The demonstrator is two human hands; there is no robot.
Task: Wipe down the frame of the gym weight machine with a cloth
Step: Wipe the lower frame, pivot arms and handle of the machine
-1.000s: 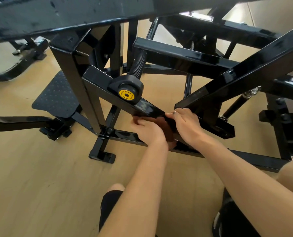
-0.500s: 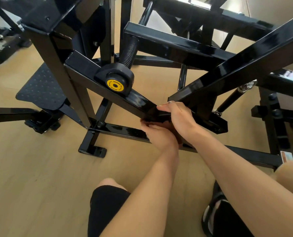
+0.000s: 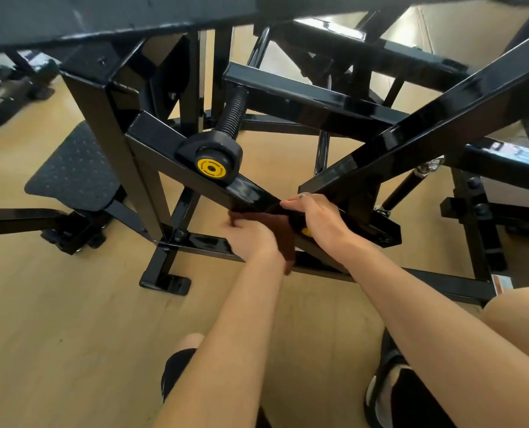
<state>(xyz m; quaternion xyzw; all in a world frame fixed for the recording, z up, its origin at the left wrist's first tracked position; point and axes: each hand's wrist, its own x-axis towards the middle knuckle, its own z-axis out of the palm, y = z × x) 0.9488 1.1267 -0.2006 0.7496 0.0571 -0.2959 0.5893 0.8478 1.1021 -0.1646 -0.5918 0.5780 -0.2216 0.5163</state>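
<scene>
1. Change — the left hand [image 3: 250, 239] sits lower and further left than a moment ago, with more of the cloth [image 3: 275, 225] showing between the two hands; its edge is motion-blurred. The view has pulled back and upward, so the frame sits lower in the picture. Judged meaning: the wipe is mid-stroke along the underside and near face of the sloping bar, and most of the frame is yet to be covered.
2. Left hand: fingers curled shut around the cloth, pressing it against the sloping bar [image 3: 247, 193] from below.
3. Right hand [image 3: 318, 220]: laid over the top of the same bar just beside the left hand, fingers bent over the far edge; whether it pinches the cloth or only steadies the bar cannot be told.
4. Cloth: dark reddish-brown, soft, folded — draped against the bar and hanging a little below the left wrist.
5. Machine frame [image 3: 427, 128]: square-section steel tube, glossy black paint with bright reflections, bars crossing at angles.
6. Adjuster knob [image 3: 210, 159]: matte black, rounded, yellow round label, ribbed black shaft above.
7. Foot plate [image 3: 74, 171]: flat, dark, studded texture.
8. Floor [image 3: 71, 319]: pale wood-look planks, smooth.
</scene>
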